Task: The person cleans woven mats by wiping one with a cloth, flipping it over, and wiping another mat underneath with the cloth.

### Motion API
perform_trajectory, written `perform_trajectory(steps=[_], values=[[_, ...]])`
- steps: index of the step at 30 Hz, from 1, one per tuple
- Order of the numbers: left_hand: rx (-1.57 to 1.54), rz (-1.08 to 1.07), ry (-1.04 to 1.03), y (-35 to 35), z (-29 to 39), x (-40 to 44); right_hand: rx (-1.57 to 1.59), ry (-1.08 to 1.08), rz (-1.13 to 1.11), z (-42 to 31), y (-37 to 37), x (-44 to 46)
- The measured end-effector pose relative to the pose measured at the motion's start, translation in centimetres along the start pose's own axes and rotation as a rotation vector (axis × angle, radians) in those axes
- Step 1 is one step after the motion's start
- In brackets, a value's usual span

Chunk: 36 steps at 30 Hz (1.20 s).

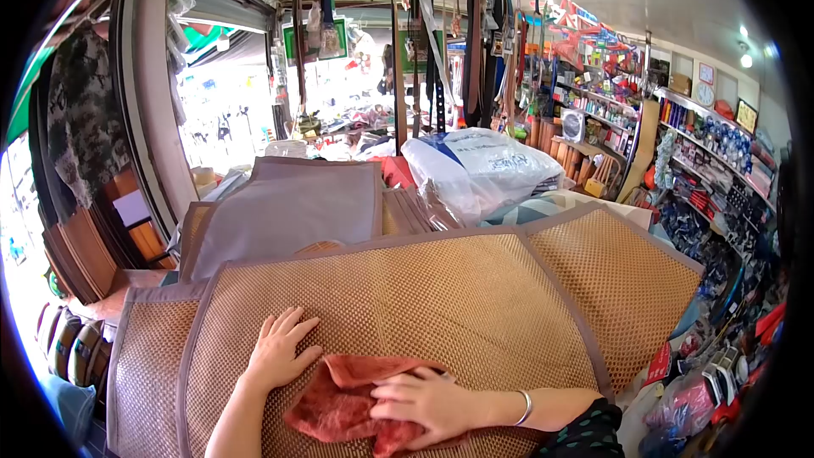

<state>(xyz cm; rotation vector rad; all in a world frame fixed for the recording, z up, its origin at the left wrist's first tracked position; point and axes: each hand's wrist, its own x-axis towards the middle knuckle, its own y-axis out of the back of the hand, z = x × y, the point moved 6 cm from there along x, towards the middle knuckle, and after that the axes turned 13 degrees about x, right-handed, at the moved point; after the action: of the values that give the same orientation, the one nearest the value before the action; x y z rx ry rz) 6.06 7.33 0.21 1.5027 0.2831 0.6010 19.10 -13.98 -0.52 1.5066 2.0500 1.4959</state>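
A woven tan mat [398, 288] with a grey-brown cloth border lies spread in front of me. My left hand [281, 348] rests flat on it, fingers spread, holding nothing. Just right of it, a crumpled red cloth [335, 403] lies on the weave. My right hand [428, 403] presses down on this cloth, its fingers curled over the fabric. A silver bangle [525, 408] circles the right wrist. Part of the cloth is hidden under that hand. More woven mat shows at the right [619, 280] and at the left [153, 356], partly covered by the front mat.
Behind the mat stand a grey-backed mat [288, 212] and a plastic-wrapped bundle [483, 170]. Belts [472, 51] hang overhead. Packed shelves [712, 153] line the right side, with packaged goods [687, 403] close by my right. A doorway frame [153, 93] stands at the left.
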Motion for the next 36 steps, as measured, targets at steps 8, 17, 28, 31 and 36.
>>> perform_trajectory(steps=[8, 17, 28, 31, 36], values=[[-0.019, -0.007, -0.002, -0.1, 0.0, -0.1, -0.394, -0.547, 0.619, 13.4, 13.1, -6.9], [-0.013, -0.01, -0.003, -0.1, 0.0, -0.1, -0.144, -0.224, 0.229, 4.3, 7.0, -0.7], [-0.022, 0.004, 0.002, -0.1, 0.0, -0.2, -0.081, -0.345, 0.279, 8.5, 9.3, -1.7], [-0.024, -0.012, 0.012, -0.1, 0.0, -0.1, -0.293, -0.583, 0.58, 14.1, 14.2, -7.3], [-0.019, -0.012, -0.003, -0.1, 0.1, -0.1, -0.454, -0.761, 0.692, 14.9, 15.4, -10.8]])
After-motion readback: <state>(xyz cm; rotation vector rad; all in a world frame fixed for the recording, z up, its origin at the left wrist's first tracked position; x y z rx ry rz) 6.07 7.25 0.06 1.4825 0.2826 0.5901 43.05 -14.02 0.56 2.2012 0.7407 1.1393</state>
